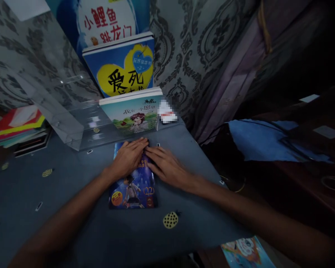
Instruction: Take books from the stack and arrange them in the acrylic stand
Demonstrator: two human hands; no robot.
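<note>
Blue tabletop (72,163) runs wide around the flat book (134,190); left hand (127,159) and right hand (167,168) press it, palms down, unclenched.

A book (134,184) lies flat on the desk (72,193), both hands on its far half: left hand (128,158) beside right hand (167,167). Behind it, three books stand in a clear rack (72,126). A paper stack (19,126) lies far left.

You're in a dim home study corner. Evidence: children's books (120,70) propped in a clear acrylic stand (72,126) at the far side, a damask-patterned curtain (184,48) behind them, a blue printed cloth (72,223) over the table, and a coloured paper stack (16,124) at the far left.
</note>
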